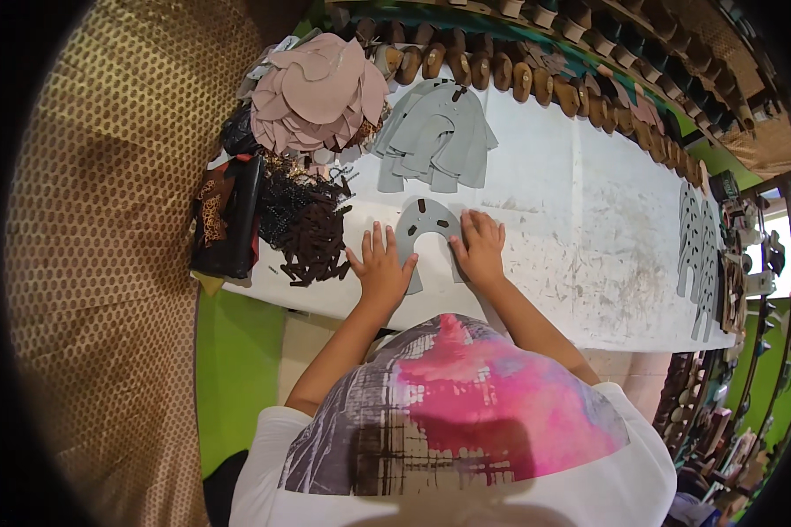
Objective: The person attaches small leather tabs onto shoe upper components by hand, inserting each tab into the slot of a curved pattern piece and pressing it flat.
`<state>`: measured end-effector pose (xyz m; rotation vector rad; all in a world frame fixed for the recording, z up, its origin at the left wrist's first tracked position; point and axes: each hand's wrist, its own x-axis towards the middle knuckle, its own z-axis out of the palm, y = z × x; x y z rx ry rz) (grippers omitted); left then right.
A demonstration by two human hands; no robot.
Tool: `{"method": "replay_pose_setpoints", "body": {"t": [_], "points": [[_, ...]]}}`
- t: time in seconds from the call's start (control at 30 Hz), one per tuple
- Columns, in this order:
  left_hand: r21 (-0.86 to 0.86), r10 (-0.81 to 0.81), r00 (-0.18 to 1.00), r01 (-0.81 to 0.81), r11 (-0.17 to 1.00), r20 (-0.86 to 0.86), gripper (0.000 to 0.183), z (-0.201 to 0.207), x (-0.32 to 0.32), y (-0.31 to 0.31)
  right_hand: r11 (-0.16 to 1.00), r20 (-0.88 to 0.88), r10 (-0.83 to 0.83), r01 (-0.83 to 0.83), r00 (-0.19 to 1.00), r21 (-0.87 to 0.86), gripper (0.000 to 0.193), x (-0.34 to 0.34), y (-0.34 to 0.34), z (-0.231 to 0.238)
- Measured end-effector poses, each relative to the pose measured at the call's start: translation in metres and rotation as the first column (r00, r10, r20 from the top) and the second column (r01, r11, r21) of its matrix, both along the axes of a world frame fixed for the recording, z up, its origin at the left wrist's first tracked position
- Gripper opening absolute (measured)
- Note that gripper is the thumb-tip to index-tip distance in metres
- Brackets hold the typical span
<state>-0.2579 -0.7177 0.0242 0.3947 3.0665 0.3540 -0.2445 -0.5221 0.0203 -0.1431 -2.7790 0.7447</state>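
A grey horseshoe-shaped cut piece lies flat on the white table in front of me, its two legs toward my body. Several small dark brown strips sit on its curved part. My left hand rests with spread fingers by the left leg, the thumb touching its edge. On the other side, my right hand lies flat with fingers stretched, covering part of the right leg. Just beyond is a fanned stack of like grey pieces. A heap of dark brown strips lies left of my left hand.
A pile of pink cut pieces stands at the back left, near a black container. Wooden shoe lasts line the table's far edge. More grey pieces with dark marks lie at the right end. Loaded shelves stand beyond.
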Motion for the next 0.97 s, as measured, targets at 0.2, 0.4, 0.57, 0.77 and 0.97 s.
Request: {"method": "replay_pose_setpoints", "body": {"t": [0.2, 0.4, 0.57, 0.77, 0.97], "points": [[0.077, 0.020, 1.000, -0.020, 0.997, 0.002, 0.060, -0.001, -0.007, -0.001, 0.996, 0.032, -0.049, 0.046, 0.998, 0.075, 0.038, -0.003, 0.000, -0.010], [0.295, 0.146, 0.988, -0.151, 0.944, 0.039, 0.026, 0.003, -0.033, 0.003, 0.996, 0.103, -0.035, 0.042, 0.994, -0.075, 0.019, -0.015, 0.006, 0.007], [0.295, 0.164, 0.983, -0.181, 0.938, 0.081, 0.014, 0.009, -0.052, 0.006, 0.999, 0.095, -0.041, 0.041, 0.995, 0.000, 0.013, -0.029, 0.011, 0.012], [0.273, 0.174, 0.982, -0.189, 0.943, 0.077, 0.016, 0.005, -0.046, 0.003, 0.998, 0.137, -0.005, 0.013, 0.991, -0.054, 0.012, -0.028, 0.017, 0.023], [0.525, 0.140, 0.972, -0.222, 0.821, 0.191, 0.021, 0.018, -0.044, 0.001, 0.761, 0.235, 0.193, 0.006, 0.953, -0.648, 0.019, -0.032, 0.054, 0.009]]}}
